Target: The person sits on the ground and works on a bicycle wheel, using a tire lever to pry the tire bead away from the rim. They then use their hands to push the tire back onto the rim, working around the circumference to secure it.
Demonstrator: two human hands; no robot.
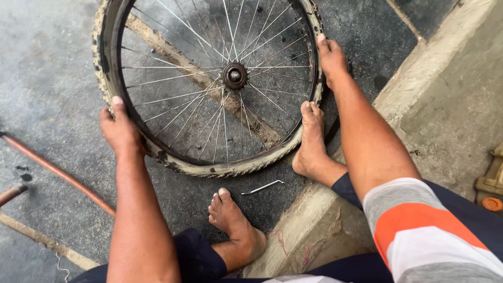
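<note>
A bicycle wheel with a worn, dirty tyre, thin metal spokes and a central hub lies flat on the dark wet ground. My left hand grips the tyre at its lower left edge, thumb over the rubber. My right hand presses on the tyre at its right edge. My right bare foot rests with its toes on the tyre's lower right rim. My left bare foot stands on the ground just below the wheel.
A small bent metal tyre lever lies on the ground between my feet. A copper-coloured pipe runs diagonally at left. A raised concrete step borders the right side, with an orange-capped object at its far edge.
</note>
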